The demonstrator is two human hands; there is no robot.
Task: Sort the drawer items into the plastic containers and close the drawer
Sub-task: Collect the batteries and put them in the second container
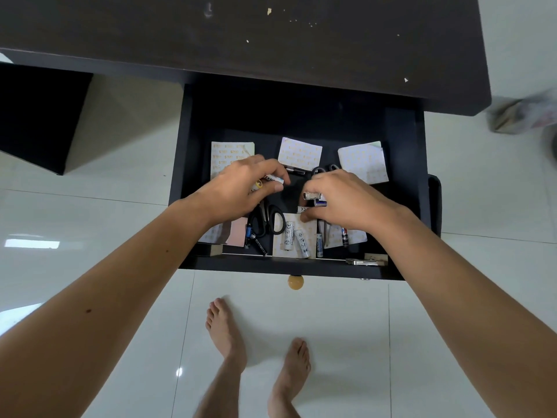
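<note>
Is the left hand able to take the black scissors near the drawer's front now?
Probably not at once. The left hand already grips white batteries in its fingers, so it is full. The black scissors lie just below it, uncovered, so the way is otherwise free.

Three paper sheets (300, 152) are laid across the back of the open drawer (405, 176), under the worktop (241, 34). Scissors (266, 220) are placed front-left, with batteries (297, 238) just to their right near the front wall.

Two bare, sleeveless forearms, left hand (241, 188) and right hand (346, 200) ringless, bare feet (226, 333) below.
</note>
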